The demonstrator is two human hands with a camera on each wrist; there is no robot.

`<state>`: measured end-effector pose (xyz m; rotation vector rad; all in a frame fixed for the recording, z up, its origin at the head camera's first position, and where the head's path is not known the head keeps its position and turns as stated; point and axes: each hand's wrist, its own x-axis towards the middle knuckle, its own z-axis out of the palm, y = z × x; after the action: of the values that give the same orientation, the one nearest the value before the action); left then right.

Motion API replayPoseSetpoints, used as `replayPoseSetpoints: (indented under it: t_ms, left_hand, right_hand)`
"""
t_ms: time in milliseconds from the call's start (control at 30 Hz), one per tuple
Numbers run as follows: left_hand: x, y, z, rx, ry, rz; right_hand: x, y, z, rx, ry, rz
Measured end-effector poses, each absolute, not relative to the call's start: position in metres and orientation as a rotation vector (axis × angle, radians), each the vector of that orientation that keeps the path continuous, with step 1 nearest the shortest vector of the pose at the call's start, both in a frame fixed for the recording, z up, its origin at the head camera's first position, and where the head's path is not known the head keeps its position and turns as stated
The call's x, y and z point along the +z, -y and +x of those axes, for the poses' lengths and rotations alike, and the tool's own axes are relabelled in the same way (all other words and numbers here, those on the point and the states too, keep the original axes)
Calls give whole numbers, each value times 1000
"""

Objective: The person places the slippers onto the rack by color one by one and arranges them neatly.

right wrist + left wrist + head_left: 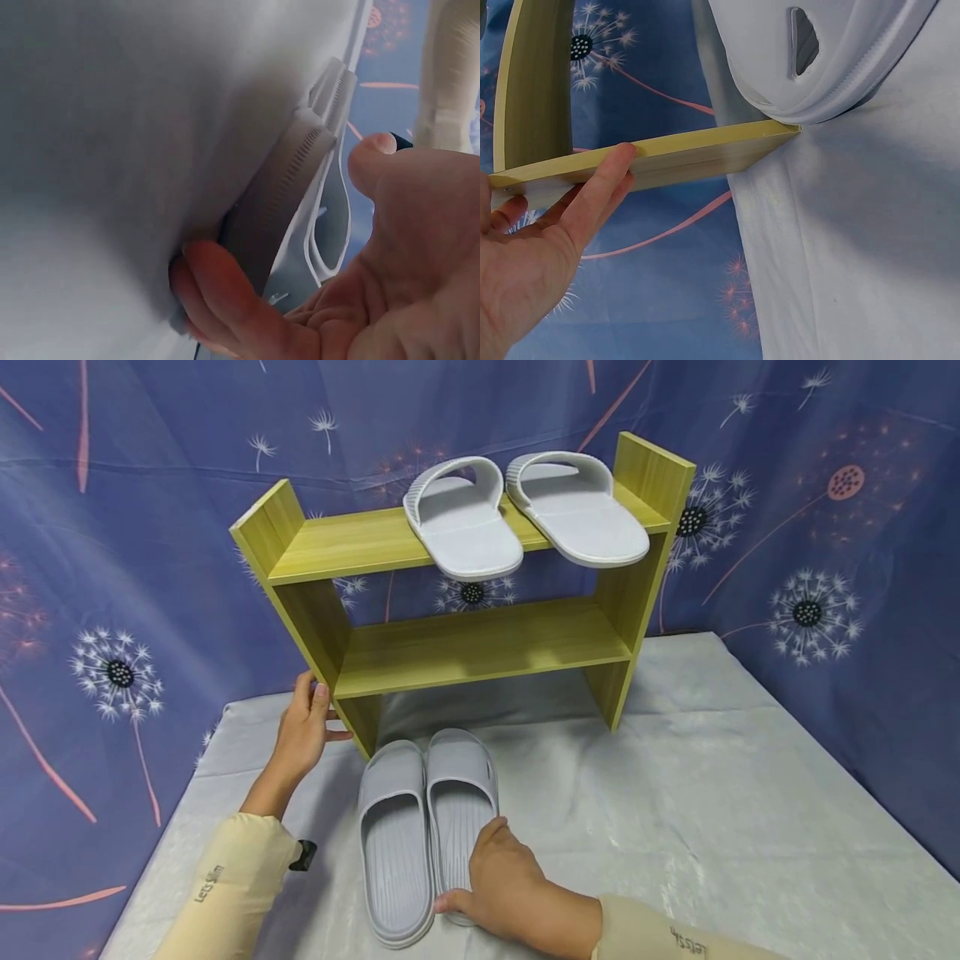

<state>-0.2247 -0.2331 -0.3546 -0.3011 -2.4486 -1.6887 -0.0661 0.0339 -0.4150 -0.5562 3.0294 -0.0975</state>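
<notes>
A yellow wooden shoe rack (pixel 480 647) stands on the cloth-covered surface. My left hand (pixel 303 727) touches the outer face of its left side panel (pixel 697 154), the fingers fairly straight and the tips at the front edge. Two grey slippers lie side by side before the rack, toes toward it: the left one (pixel 396 852) and the right one (pixel 459 764). My right hand (pixel 513 881) grips the right grey slipper near its heel. In the right wrist view, its fingers (pixel 225 277) curl at the lower side of the sole, while the thumb reaches across the heel.
Two white slippers, a left one (pixel 472 539) and a right one (pixel 588 527), sit on the rack's top shelf with toe ends at the back. Below is a middle shelf (pixel 480 643). Blue dandelion-print fabric (pixel 787 510) hangs behind the grey-white cloth (pixel 712 793).
</notes>
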Motion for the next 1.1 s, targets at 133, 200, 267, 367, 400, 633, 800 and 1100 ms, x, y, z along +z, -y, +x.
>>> replayPoseSetpoints:
  t_ms: [133,200,267,367,400,633,800,1100]
  left_hand:
    - [-356,234,-226,-1695,2440,-303]
    - [-356,234,-226,-1691,2441,-306]
    - [-355,234,-226,-1685,2445,-308]
    - [-355,234,-226,-1677,2450,-305]
    - [-355,234,-226,-1677,2451,-303]
    - [-357,235,-227,-1686,2456,-299]
    - [-357,235,-227,-1681,2451,-296]
    - [-356,233,-225,-1662,2452,-301]
  right_hand:
    - [-421,-27,-65,23,-3092,-531]
    - [-422,-24,-65,80,-3117,-516]
    - [-424,-22,-65,142,-3135,-508]
    - [-424,-19,-66,215,-3149,-515]
    - [-424,-19,-66,226,-3150,-521]
    - [-422,-19,-64,303,-3151,-603]
    - [-416,-23,-69,203,-3030,-600]
    - [-405,-37,-79,-297,-2867,-444]
